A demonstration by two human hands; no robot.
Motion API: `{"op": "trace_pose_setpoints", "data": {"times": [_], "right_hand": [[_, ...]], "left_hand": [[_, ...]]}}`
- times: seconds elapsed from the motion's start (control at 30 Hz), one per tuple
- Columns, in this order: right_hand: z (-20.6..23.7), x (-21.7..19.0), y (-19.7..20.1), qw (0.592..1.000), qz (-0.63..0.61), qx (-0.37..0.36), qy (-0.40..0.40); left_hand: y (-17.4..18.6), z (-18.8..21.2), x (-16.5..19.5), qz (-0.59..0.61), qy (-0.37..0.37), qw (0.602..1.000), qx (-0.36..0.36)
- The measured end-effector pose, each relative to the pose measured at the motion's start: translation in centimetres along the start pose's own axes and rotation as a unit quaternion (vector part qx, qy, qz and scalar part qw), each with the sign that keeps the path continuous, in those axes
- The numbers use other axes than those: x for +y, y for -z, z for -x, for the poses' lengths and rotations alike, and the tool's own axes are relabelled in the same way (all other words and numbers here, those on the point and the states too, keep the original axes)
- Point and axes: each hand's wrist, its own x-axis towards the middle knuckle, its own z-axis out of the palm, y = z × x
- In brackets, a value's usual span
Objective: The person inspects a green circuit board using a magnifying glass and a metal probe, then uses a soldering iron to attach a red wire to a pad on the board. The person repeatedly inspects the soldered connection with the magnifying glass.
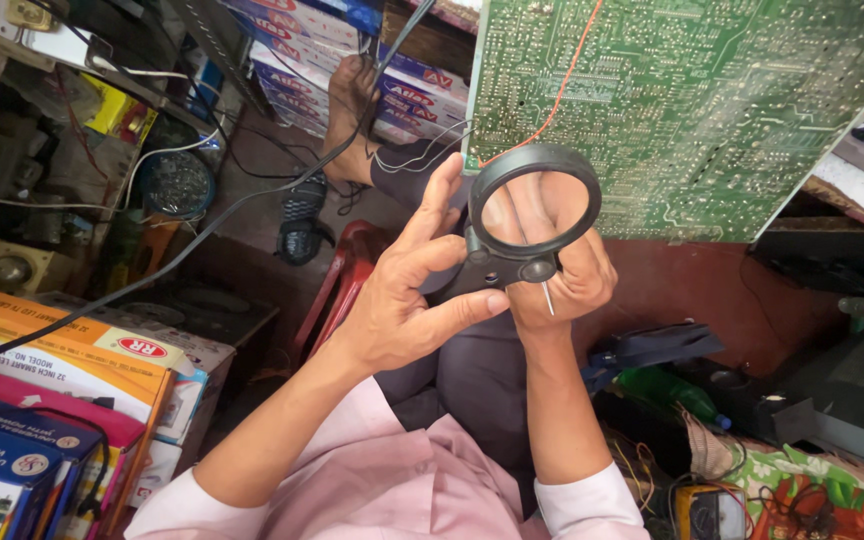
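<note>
1. One black round magnifying glass (535, 200) sits in the centre of the frame, just under the lower left corner of a large green circuit board (692, 100) that fills the upper right.
2. The right hand (564, 275) is closed around the magnifier's black handle from behind; part of this hand shows enlarged through the lens. A thin metal pin (547, 297) sticks down beside its fingers.
3. The left hand (414, 290) is spread, fingers pointing up along the left rim of the lens and the thumb pressed against the base of the handle.
4. One orange wire (562, 85) runs down across the circuit board to the top of the lens, and thin pale wires (417, 155) loop from the board's left edge.
5. A long dark cable (202, 235) crosses from the top centre down to the left edge, passing in front of the floor clutter.
6. At the lower left stands a stack of printed cardboard boxes (62, 400); more boxes (352, 60) lie at the top centre.
7. A bare foot rests above one black sandal (302, 220) on the floor, next to a red plastic stool (342, 285).
8. A round tin of small parts (177, 183) sits in the upper left.
9. One green bottle (667, 390) lies at the lower right, near a yellow meter (707, 512).
</note>
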Motion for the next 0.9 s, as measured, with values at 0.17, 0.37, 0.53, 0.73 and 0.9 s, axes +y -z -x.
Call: {"op": "trace_pose_setpoints", "data": {"times": [0.17,0.37,0.53,0.73,0.9], "right_hand": [[0.0,0.3,-0.4,0.999,0.026,0.017,0.024],[0.4,0.4,-0.1,1.0,0.0,0.014,-0.008],[0.7,0.8,0.1,1.0,0.02,0.007,0.006],[1.3,2.1,0.3,0.999,0.038,0.013,-0.012],[1.9,2.8,0.4,0.999,0.045,0.016,-0.006]], "left_hand": [[0.0,-0.1,0.0,0.007,0.004,1.0,-0.001],[0.1,0.0,0.1,0.012,-0.001,1.0,-0.004],[0.2,0.1,0.0,0.009,-0.009,1.0,-0.003],[0.3,0.2,0.0,-0.003,-0.002,1.0,0.001],[0.3,0.3,-0.1,0.006,-0.006,1.0,0.002]]}}
